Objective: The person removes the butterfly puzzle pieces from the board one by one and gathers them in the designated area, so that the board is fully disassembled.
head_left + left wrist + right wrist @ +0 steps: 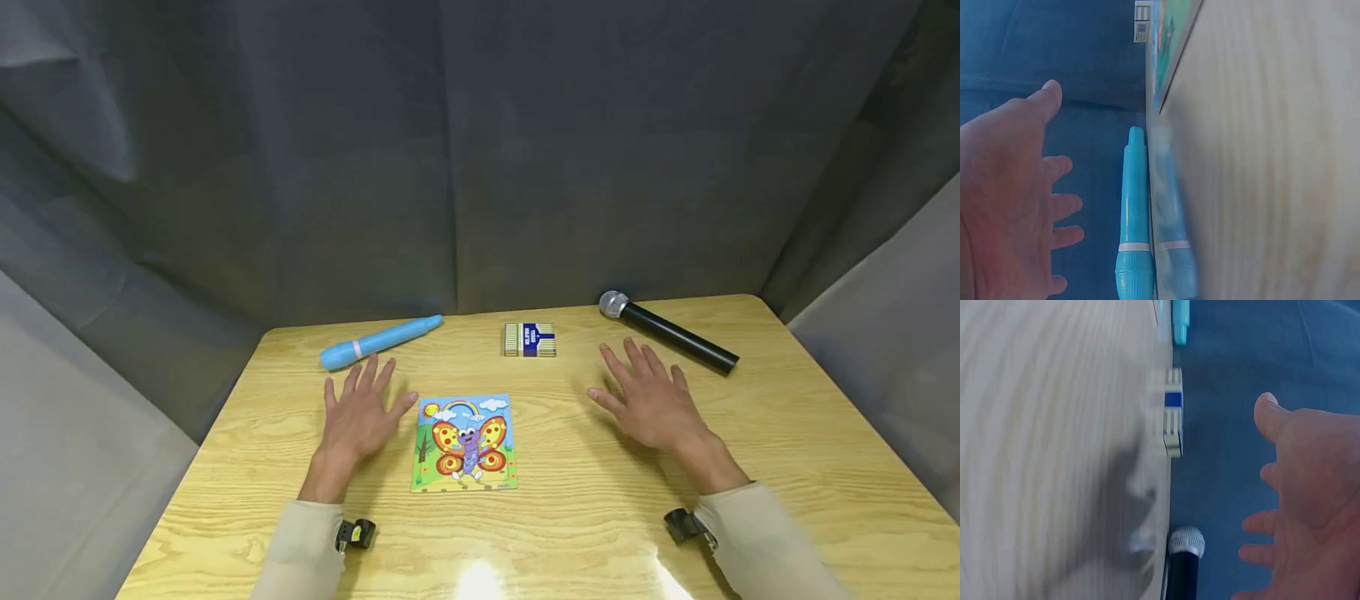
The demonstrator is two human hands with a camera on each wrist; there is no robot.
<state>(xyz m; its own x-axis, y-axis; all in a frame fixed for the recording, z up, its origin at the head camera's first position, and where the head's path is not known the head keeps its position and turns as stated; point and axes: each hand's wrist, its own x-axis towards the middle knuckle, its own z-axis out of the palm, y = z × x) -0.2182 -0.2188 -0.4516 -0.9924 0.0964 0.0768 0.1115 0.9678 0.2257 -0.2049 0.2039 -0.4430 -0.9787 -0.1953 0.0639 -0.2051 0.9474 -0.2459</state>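
Note:
My left hand (362, 418) hovers palm down with spread fingers, holding nothing. Just beyond its fingertips lies a light blue, pen-like stick (382, 338) with a pale band, also visible as the blue stick (1135, 212) in the left wrist view. To that hand's right is a flat square butterfly picture (465, 444). My right hand (651, 398) is likewise spread above the table and holds nothing. A black microphone (675, 335) with a silver mesh head lies beyond it. Between the hands, farther back, sits a small striped box (529, 340) with a blue label.
The wooden table (570, 533) ends at the back against a dark cloth curtain (360, 167). Pale panels (82, 433) stand at both sides. A small black camera (356, 533) is strapped at the left wrist and another black camera (682, 525) at the right.

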